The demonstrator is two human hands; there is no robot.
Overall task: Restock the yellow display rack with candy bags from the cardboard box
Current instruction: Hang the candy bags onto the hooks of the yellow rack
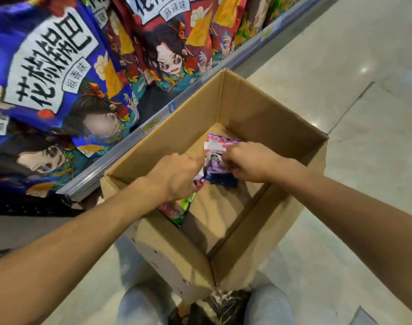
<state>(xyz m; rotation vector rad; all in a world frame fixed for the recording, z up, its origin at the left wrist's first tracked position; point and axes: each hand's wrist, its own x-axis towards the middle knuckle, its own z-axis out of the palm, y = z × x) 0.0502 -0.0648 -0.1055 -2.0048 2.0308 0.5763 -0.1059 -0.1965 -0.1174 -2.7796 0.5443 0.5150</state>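
Trousers (139, 306): at the bottom edge we see light-blue legs; a dark crumpled bag (223, 303) lies between them.
Cardboard box (223, 249): centre of the frame, top open, standing on the pale floor (341, 78); much of its bottom is bare.
Left hand (176, 174): centre, reaching down into the box, knuckles toward us; the fingers are hidden, so we cannot tell whether they grip the green-and-pink candy bag (179, 212) just beneath.
Right hand (251, 163): right of centre, inside the box; thumb and fingers pinch the purple candy bag (214, 161); that bag touches a dark-blue bag (223, 180) below it.
Shelf edge (130, 151): a grey rail running diagonally from lower left to upper right, just behind the box.
Snack bags (59, 78): upper left; large blue and red packs printed with cartoon figures, standing above the rail.
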